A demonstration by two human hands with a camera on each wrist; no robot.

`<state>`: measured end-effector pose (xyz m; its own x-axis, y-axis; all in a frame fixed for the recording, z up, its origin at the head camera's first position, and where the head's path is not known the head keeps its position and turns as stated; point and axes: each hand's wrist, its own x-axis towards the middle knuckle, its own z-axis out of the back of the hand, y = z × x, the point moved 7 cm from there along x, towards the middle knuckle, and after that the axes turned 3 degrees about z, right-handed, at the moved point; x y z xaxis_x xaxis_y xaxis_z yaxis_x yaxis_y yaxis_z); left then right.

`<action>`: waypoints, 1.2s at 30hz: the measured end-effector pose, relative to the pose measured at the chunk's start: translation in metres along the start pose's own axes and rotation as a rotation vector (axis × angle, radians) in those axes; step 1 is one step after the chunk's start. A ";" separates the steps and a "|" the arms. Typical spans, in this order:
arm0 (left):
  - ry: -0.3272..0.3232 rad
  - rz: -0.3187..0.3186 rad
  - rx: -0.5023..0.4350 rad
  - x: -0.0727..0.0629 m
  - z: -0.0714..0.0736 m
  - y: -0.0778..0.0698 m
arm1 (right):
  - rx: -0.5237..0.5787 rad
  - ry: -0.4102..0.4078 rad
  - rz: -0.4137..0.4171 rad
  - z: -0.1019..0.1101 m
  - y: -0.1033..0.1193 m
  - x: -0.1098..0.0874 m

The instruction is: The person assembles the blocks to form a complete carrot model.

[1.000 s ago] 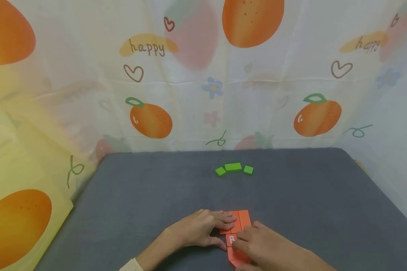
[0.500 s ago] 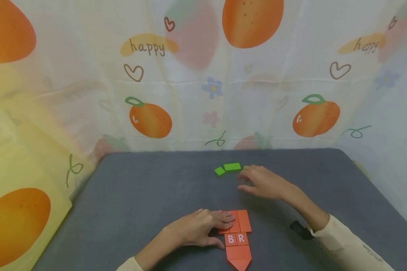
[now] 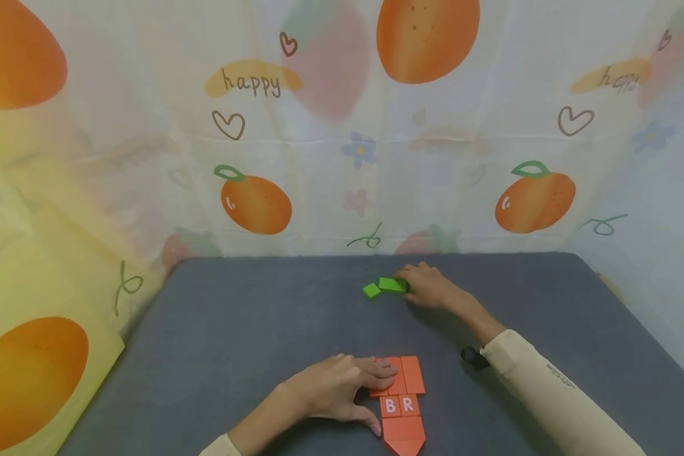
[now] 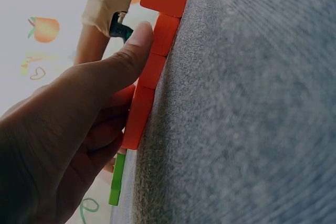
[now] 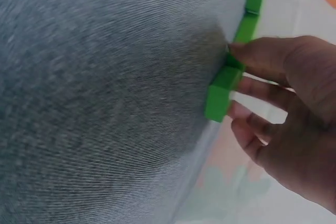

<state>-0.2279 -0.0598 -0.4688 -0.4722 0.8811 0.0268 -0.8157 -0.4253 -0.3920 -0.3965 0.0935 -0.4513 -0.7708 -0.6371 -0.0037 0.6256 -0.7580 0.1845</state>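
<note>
Orange blocks [image 3: 413, 373] lie flat in an arrow-like shape, pointed end nearest the person; two small ones bear the letters B [image 3: 390, 406] and R [image 3: 408, 405]. My left hand [image 3: 342, 387] rests its fingers on the upper left blocks, thumb along their left side. At the back, my right hand [image 3: 430, 286] pinches the right end of a long green block [image 3: 391, 285], fingers over its far side and thumb on the near side. A square green block [image 3: 372, 291] lies left of it. Another green block [image 5: 222, 94], hidden in the head view, stands beside the fingers.
The grey cloth-covered table [image 3: 262, 323] reaches back to a fruit-print curtain [image 3: 319, 158]. A yellow part of the cloth [image 3: 23, 304] hangs at the left. A black strap [image 3: 474, 358] sits at the right sleeve [image 3: 553, 386].
My right hand has left the orange blocks, moved away to the back and come down onto the green blocks, fingers drawn together. The left hand stays on the orange blocks.
</note>
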 end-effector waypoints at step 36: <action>0.017 0.016 0.082 0.003 -0.002 -0.005 | 0.180 0.155 0.285 -0.007 0.068 -0.060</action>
<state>-0.2247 -0.0546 -0.4688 -0.4802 0.8771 0.0047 -0.8332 -0.4544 -0.3152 -0.3068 0.0791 -0.4453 -0.5327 -0.8431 -0.0740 0.7707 -0.5194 0.3692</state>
